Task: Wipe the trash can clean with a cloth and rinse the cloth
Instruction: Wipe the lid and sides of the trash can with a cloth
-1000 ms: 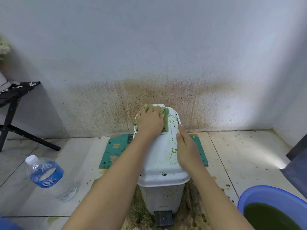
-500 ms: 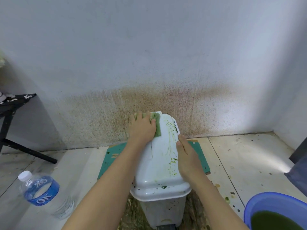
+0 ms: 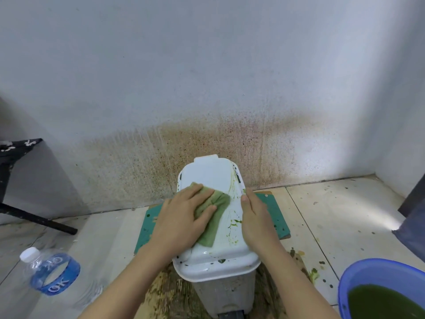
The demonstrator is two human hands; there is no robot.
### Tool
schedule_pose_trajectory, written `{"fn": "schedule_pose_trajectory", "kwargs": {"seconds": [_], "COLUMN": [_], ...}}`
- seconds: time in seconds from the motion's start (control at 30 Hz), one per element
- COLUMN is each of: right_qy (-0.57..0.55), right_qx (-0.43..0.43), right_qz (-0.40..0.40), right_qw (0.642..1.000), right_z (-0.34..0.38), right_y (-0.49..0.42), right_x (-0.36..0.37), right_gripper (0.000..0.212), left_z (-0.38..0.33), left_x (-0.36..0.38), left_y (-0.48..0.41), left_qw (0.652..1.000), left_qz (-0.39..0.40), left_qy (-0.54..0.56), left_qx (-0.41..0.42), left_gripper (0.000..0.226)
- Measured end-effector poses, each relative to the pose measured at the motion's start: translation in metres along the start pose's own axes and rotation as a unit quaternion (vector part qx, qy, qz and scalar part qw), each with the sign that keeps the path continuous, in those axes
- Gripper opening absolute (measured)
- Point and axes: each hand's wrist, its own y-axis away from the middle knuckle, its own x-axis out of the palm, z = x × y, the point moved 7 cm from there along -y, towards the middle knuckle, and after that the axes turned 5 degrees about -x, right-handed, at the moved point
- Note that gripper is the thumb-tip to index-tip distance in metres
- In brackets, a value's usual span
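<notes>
Left hand (image 3: 184, 217) flat, pressing cloth (image 3: 219, 204) on trash can (image 3: 211, 173) centre frame, wiping; right hand (image 3: 255, 218) steadies edge, grip hidden.

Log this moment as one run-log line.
phase: wiping lid | left hand: presses green cloth flat on trash can lid | right hand: rests on lid's right edge | green stains remain on lid

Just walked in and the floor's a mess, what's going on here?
A person wipes the lid of the white trash can with a green cloth pressed under the left hand; the right hand rests against the lid's right side. Green streaks show near the right hand. A blue basin of dark green water stands at right.
</notes>
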Motion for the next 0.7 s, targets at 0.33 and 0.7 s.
{"fn": "schedule_pose_trajectory", "kwargs": {"seconds": [0.33, 0.7], "right_qy": [-0.024, -0.079], "right_qx": [0.000, -0.006], "right_qz": [-0.003, -0.126], "right_qw": [1.000, 0.989], "right_z": [-0.001, -0.001], "right_y": [0.000, 0.008], "right_x": [-0.001, -0.015], "right_gripper": [0.049, 0.062], "left_z": [-0.006, -0.063], "left_x": [0.040, 0.043], "left_y": [-0.166, -0.078], "left_qw": [0.993, 0.997], "left_qz": [0.001, 0.030], "left_qy": [-0.065, 0.007], "left_qx": [-0.101, 0.071], "left_gripper": [0.052, 0.044]}}
